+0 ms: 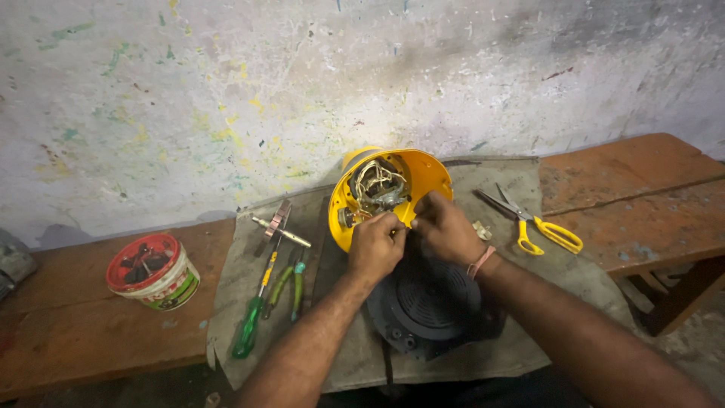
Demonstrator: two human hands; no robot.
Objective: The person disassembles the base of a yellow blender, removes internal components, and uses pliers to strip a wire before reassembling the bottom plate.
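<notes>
Both hands are engaged at the opened yellow housing [423, 177] on the cloth-covered surface [151, 325].

Left hand [375, 247] and right hand [445, 229] are closed on wiring [375, 181] at the housing mouth. Black base [434, 302] is lying detached beneath; screwdriver [253, 321], pliers [289, 285] and scissors [532, 219] are set aside. Reassembly is judged outstanding.

A round white tub [155, 276] with a red rim and green-and-red label stands at nine o'clock on the bench [75, 332].
</notes>
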